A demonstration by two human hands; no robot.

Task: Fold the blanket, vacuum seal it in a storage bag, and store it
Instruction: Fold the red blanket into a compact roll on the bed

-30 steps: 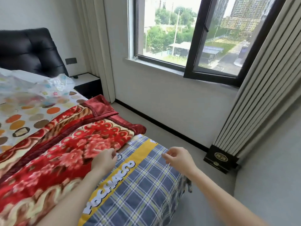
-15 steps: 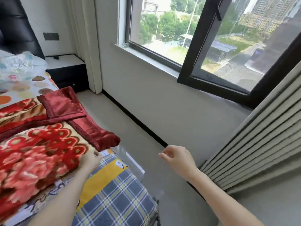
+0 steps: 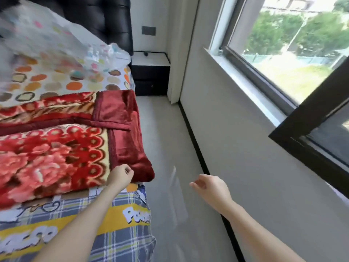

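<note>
One blanket [image 3: 56, 157], red with a flower pattern, lies folded across the bed between one dotted sheet [image 3: 56, 80] and one plaid cover [image 3: 120, 241] with a yellow band. One crumpled clear plastic bag [image 3: 56, 35] lies on the dotted sheet by the black headboard [image 3: 105, 17], too blurred to tell its contents. One dark nightstand [image 3: 151, 72] stands beside the bed, and one window [image 3: 283, 44] has its black frame swung inward. Two bare hands reach forward. The left hand [image 3: 120, 176] rests at the blanket's near corner with fingers curled in. The right hand [image 3: 209, 188] hangs over the floor [image 3: 166, 129], fingers bent toward the thumb. One faint clear film [image 3: 179, 195] shows between the hands; whether either hand pinches it cannot be told.
</note>
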